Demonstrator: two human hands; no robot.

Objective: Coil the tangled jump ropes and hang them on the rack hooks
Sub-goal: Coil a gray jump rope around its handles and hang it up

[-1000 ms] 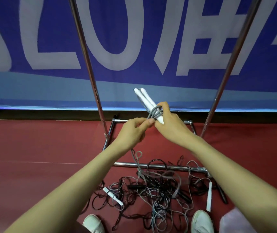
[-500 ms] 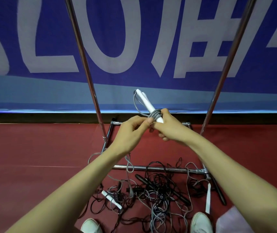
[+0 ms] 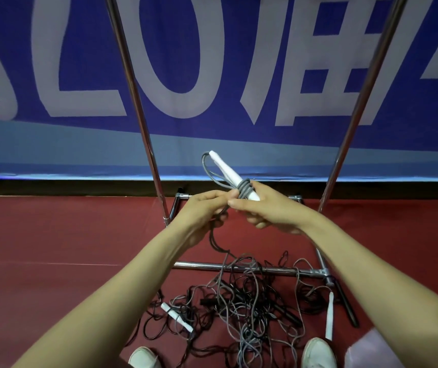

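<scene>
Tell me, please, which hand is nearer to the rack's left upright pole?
Left. The left hand, pinching the grey rope, is just right of the left upright pole; the right hand, gripping the white handle, is farther right.

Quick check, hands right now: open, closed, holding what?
Left hand: closed, pinching the grey rope.
Right hand: closed, gripping the white handle.

A deep-blue banner [image 3: 239,62] with oversized pale lettering (only fragments of the characters fit in view) fills the back wall. Under the banner's lettering runs a lighter blue band [image 3: 53,150], its lower edge catching a bright gleam. Beneath the banner lie a black strip [image 3: 53,187] and a dark red floor [image 3: 53,235] crossed by one thin pale line [image 3: 80,264].
</scene>
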